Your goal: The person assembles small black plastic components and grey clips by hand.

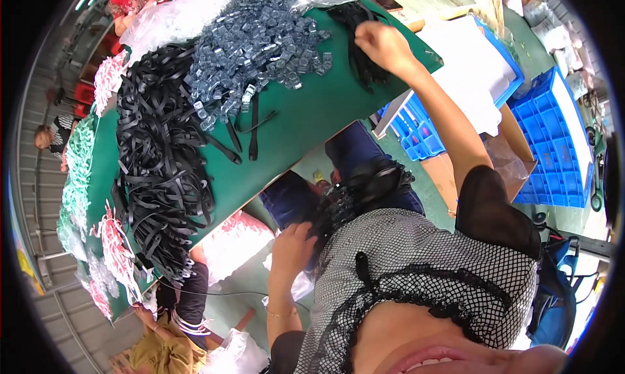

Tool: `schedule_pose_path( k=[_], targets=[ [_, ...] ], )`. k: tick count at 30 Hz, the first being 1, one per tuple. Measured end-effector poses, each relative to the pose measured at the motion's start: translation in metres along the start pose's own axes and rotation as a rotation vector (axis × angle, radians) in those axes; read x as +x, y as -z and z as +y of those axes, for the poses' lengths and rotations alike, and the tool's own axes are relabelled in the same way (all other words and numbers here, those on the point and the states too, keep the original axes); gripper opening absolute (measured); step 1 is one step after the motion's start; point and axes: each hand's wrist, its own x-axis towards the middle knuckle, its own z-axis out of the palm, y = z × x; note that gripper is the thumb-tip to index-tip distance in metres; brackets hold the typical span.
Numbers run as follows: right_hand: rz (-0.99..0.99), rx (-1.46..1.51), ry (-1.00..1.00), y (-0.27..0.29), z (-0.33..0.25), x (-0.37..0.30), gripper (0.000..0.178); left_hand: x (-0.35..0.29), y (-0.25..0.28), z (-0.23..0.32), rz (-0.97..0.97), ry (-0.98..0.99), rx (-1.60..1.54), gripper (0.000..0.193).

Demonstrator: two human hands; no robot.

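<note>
A bundle of black straps point(371, 182) lies across my lap. My left hand point(293, 245) is at its left edge with the fingers curled; what they close on is hidden. My right hand point(384, 46) reaches to the far right of the green table, over a second bunch of black straps point(355, 32). Its fingers are bent together and slightly blurred, and I cannot make out what is in them. Left of that bunch spreads a heap of small clear grey-blue plastic pieces point(254, 42). A large pile of black straps point(159, 139) covers the table's left part.
A few loose straps point(253, 130) lie on the green table point(299, 117). Pink-and-white bundles point(117, 253) and green bundles point(78, 172) line its far left side. Blue crates point(553, 146) and a cardboard box point(517, 136) stand at right. Other people sit around the table.
</note>
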Motion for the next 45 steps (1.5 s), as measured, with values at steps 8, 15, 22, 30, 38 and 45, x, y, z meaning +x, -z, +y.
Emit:
schedule_pose_path(
  k=[8,15,22,30,38,45],
  targets=[
    [-0.231,-0.448,-0.22,-0.041,0.012,0.077,0.022,0.086,0.027,0.045,0.211,-0.317,-0.069,0.022],
    [-0.198,0.099,-0.266,-0.036,0.051,0.09,0.035,0.155,0.052,0.044,0.393,-0.313,-0.242,0.017],
    [-0.308,1.171,-0.426,0.004,-0.005,0.061,0.007,0.253,0.059,0.037,0.806,-0.237,0.1,0.025],
    [-0.402,1.349,-0.384,0.05,-0.047,0.012,0.013,0.275,0.055,0.037,0.703,-0.039,0.222,0.025],
    [-0.32,1.232,-0.137,0.089,-0.086,-0.018,0.014,0.265,0.056,0.023,0.906,-0.11,0.17,0.024],
    [-0.317,1.227,-0.17,0.06,-0.106,-0.069,0.026,0.195,0.059,0.046,0.559,-0.246,-0.955,0.019]
  ],
)
